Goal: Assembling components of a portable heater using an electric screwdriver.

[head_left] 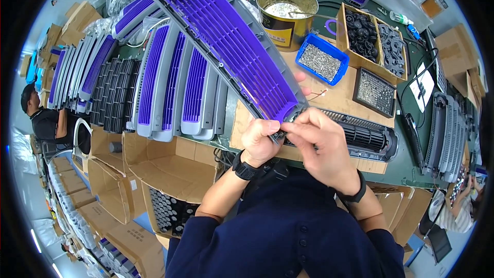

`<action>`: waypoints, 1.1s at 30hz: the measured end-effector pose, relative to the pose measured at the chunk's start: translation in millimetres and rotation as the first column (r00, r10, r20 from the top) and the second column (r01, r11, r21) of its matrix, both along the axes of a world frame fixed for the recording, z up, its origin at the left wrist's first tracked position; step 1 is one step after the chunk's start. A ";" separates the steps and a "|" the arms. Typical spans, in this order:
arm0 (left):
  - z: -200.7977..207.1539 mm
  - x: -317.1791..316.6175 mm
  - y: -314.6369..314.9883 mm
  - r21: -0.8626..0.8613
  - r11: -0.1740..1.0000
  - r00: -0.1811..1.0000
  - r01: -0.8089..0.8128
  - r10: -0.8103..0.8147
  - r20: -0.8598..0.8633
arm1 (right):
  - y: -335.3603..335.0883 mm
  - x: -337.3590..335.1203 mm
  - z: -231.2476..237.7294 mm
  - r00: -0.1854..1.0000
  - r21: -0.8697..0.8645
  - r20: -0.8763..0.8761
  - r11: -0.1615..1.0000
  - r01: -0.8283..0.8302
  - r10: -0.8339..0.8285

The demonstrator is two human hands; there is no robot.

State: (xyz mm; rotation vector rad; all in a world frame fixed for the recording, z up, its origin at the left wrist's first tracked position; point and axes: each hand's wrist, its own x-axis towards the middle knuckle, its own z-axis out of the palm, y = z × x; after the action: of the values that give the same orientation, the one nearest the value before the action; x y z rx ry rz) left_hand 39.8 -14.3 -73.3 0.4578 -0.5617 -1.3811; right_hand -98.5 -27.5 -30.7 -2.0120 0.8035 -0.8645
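Observation:
My left hand (261, 141) grips the lower end of a long grey housing with a purple slatted grille (231, 36), thumb on its edge. The housing is tilted, its far end up toward the upper left, and its ribbed inner side shows. My right hand (324, 146) is closed in a pinch at the same lower end, close to the left thumb; whatever lies between its fingertips is hidden. Below and behind the right hand, a grey housing with a black cylindrical fan rotor (363, 136) lies on cardboard. A thin wire with a small white connector (320, 94) shows beside the held housing.
A blue tray of screws (343, 75), a dark tray of small metal parts (360, 99), a metal can (309, 5) and a wooden box of black parts (340, 31) stand beyond. Purple-grey housings (154, 82) and black rotors (116, 95) line the left. A cable (419, 144) lies right.

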 end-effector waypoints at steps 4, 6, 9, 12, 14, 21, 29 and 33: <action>6.9 1.7 1.6 0.000 1.000 0.998 -0.002 0.002 -0.064 | -4.4 -9.9 -2.9 0.994 0.213 0.104 0.977 0.019 -0.042; 6.7 2.5 1.1 -0.016 1.000 0.997 0.019 -0.020 -0.070 | -5.3 -9.8 -9.6 0.986 0.230 0.143 0.972 0.049 -0.083; 5.0 1.1 0.7 -0.040 0.999 0.996 0.033 -0.036 -0.078 | -6.1 -10.6 -12.5 0.970 0.325 0.183 0.941 0.094 -0.160; 7.9 1.0 2.6 -0.030 0.999 0.997 0.043 -0.045 -0.060 | -6.8 -9.9 -13.6 0.958 0.473 0.178 0.873 0.116 -0.224; 9.8 -2.3 3.5 -0.012 1.000 0.999 0.013 -0.013 -0.047 | -8.4 -8.6 -15.2 0.957 0.512 0.181 0.853 0.104 -0.226; 15.1 -4.8 6.2 0.021 0.999 1.000 0.024 -0.024 0.016 | -11.8 -8.3 -17.3 0.953 0.558 0.198 0.826 0.081 -0.227; 13.5 -4.5 5.8 -0.002 0.998 0.986 0.063 -0.062 0.154 | -18.6 -8.6 -21.4 0.908 0.660 0.329 0.750 -0.025 -0.260; 10.6 -3.8 6.3 0.005 0.998 0.978 0.063 -0.062 0.201 | -20.5 -8.8 -21.8 0.918 0.679 0.308 0.733 -0.030 -0.248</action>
State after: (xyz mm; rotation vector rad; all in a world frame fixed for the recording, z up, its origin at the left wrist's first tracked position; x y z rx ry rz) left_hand 36.0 -8.0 -62.8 0.5873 -0.7481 -1.4028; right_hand -107.2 -48.0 -52.5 -1.1109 0.8577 -0.8352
